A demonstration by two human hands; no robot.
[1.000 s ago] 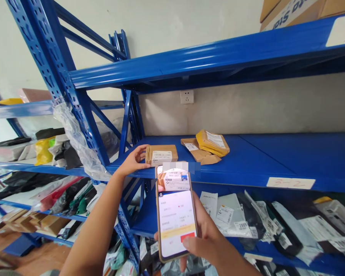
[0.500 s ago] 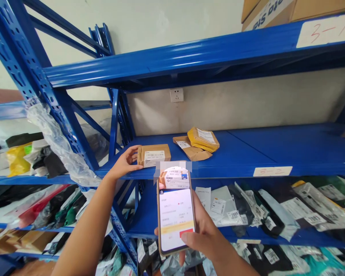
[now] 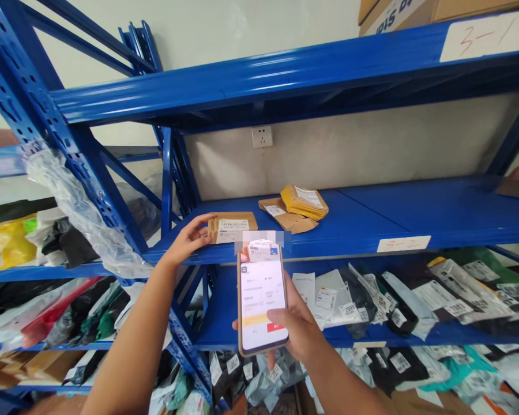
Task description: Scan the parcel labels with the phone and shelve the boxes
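Observation:
My left hand (image 3: pixel 188 240) reaches up to the blue shelf (image 3: pixel 354 227) and its fingers rest on the left end of a small brown parcel (image 3: pixel 233 227) with a white label. My right hand (image 3: pixel 298 328) holds a smartphone (image 3: pixel 262 300) upright below the shelf edge, with the thumb on the screen near a red button. The screen shows a white form under a camera picture of a label. Behind the small parcel lie two more padded parcels (image 3: pixel 298 206), one stacked on the other.
A wall socket (image 3: pixel 262 136) sits above the shelf. Labels reading 3-1 (image 3: pixel 480 37) and 3-2 (image 3: pixel 403 244) mark the shelf edges. The lower shelf holds several bagged parcels (image 3: pixel 398 300). The left rack (image 3: pixel 47 242) carries more bags and a loose plastic sheet (image 3: pixel 82 213). A cardboard box (image 3: pixel 398 11) is on top.
The view has swung to the right and a little down. My thumb has moved across the phone screen toward the red button. My left hand has stayed on the small parcel.

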